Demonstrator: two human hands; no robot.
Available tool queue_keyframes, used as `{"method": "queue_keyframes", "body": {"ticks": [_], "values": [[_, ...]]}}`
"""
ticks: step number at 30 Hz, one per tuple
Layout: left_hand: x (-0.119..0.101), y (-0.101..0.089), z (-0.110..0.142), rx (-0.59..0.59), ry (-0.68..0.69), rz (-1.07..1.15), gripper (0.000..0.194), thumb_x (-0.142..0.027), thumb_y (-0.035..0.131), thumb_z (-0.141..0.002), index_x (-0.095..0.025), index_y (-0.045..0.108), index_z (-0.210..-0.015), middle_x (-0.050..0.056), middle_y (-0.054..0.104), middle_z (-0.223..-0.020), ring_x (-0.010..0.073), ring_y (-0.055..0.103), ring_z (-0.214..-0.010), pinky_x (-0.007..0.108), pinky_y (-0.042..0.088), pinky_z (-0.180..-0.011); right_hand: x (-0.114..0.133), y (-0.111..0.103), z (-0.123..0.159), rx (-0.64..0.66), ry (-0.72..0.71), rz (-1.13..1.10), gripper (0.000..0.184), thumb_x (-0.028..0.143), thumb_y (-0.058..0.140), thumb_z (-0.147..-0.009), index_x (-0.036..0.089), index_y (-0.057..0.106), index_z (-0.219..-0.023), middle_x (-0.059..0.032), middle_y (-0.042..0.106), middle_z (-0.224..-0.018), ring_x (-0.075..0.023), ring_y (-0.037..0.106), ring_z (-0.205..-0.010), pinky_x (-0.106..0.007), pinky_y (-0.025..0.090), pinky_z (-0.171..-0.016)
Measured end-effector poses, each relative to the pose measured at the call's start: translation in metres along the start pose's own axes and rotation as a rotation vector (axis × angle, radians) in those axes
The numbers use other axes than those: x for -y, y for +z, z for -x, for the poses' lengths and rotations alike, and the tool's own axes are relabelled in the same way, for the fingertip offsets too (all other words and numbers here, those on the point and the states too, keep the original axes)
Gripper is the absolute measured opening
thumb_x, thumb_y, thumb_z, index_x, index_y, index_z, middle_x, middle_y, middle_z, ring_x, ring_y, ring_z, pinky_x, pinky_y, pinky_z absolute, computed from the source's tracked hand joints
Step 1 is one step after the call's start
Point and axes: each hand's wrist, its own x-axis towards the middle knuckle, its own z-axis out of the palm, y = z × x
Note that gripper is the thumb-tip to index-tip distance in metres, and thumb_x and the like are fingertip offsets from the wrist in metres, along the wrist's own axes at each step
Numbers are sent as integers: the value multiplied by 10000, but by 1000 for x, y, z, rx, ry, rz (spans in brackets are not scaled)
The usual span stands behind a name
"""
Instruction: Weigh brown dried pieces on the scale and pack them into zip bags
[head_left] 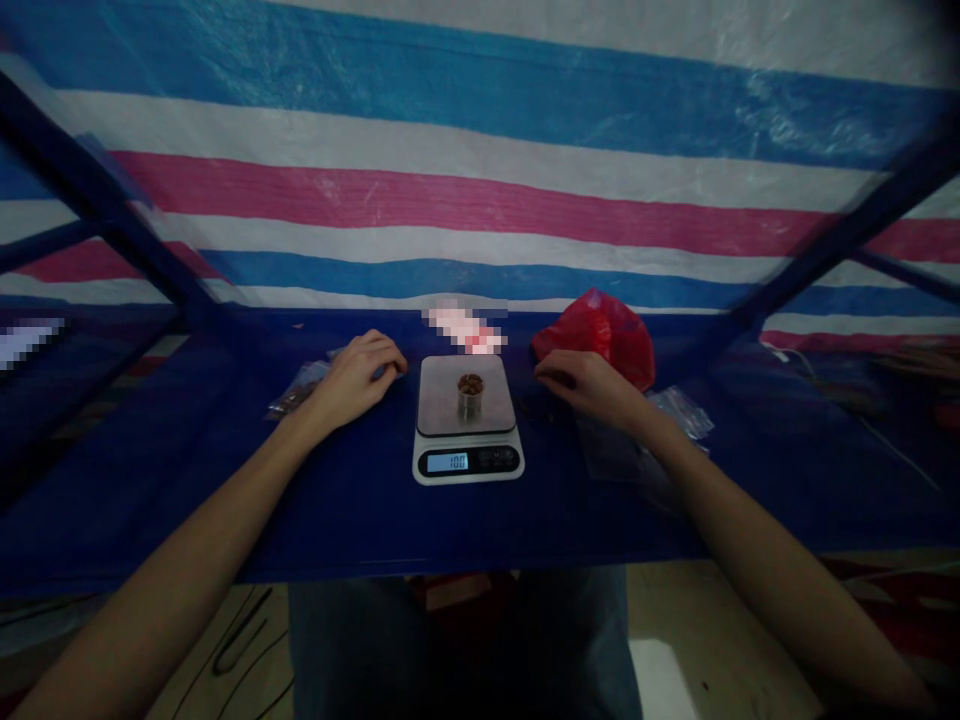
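A white kitchen scale [469, 420] with a steel plate stands on the blue table, its lit display reading 10.0. On the plate sits a small metal cup [470, 400] filled with brown pieces. My left hand [366, 372] rests left of the scale, fingers loosely bent, thumb apart, nothing seen in it. Right of the scale, my right hand [585, 382] has thumb and fingertips drawn together; anything between them is too small to make out. Just behind it lies a red plastic bag [600, 330]. A clear bag of brown pieces [296, 392] lies beside my left wrist.
Clear plastic bags [682, 412] lie by my right forearm. A blurred-out pink and white item [465, 328] is behind the scale. Dark blue frame poles [817, 235] slant at both sides, and a striped sheet [480, 200] hangs behind the blue table [465, 530].
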Motion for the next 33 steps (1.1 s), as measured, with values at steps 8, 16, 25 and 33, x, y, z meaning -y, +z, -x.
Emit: {"method": "queue_keyframes", "body": {"ticks": [8, 16, 25, 33], "values": [[-1, -1, 0, 6, -16, 11, 246, -179, 448, -937, -203, 682, -866, 64, 726, -929, 247, 603, -1002, 423, 479, -921, -5, -15, 5, 186, 78, -43, 127, 152, 658, -920, 187, 763, -984, -66, 753, -960, -196, 689, -831, -316, 527, -772], [3, 0, -2, -2, -17, 25, 227, -190, 468, -918, -214, 684, -855, 60, 724, -920, 250, 602, -1002, 432, 473, -928, -5, -32, 6, 123, 117, -160, 130, 170, 656, -907, 173, 779, -951, -71, 771, -943, -194, 704, -845, -322, 544, -793], [13, 2, 0, -28, -15, 33, 232, -200, 478, -910, -221, 702, -857, 52, 738, -922, 240, 607, -976, 402, 471, -899, -13, -51, 37, 291, 249, 40, 129, 142, 737, -829, 190, 781, -941, -60, 776, -914, -210, 709, -816, -288, 509, -701], [-5, -24, -3, -155, -48, 26, 235, -215, 464, -894, -213, 688, -822, 64, 727, -898, 247, 623, -965, 420, 498, -920, 2, -39, 46, 244, 214, 189, 86, 92, 695, -867, 167, 699, -826, -57, 734, -899, -196, 683, -871, -270, 456, -762]]}}
